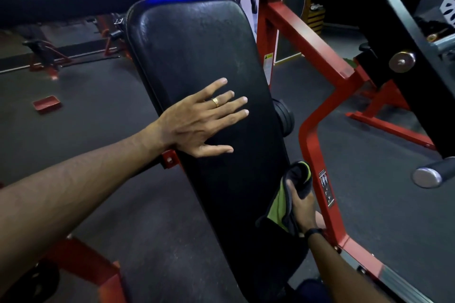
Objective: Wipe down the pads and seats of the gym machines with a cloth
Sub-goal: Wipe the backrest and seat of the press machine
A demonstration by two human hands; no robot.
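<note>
Dark rubber gym flooring [103, 96] surrounds a long black padded bench pad [197, 56], where the left hand [197, 125] presses flat with fingers spread, while at five o'clock the right hand [301, 211] grips a grey-and-green cloth [283, 206] against the pad's edge.

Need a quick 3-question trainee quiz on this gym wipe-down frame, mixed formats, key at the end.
1. True or false: the left hand lies flat, fingers spread, on the black back pad.
2. Which hand grips the cloth? A) left B) right C) both
3. Fill in: the cloth is at the pad's ____ edge, beside the red frame.

Key
1. True.
2. B: the right hand grips it.
3. Right (lower right as seen from the head camera).
</note>
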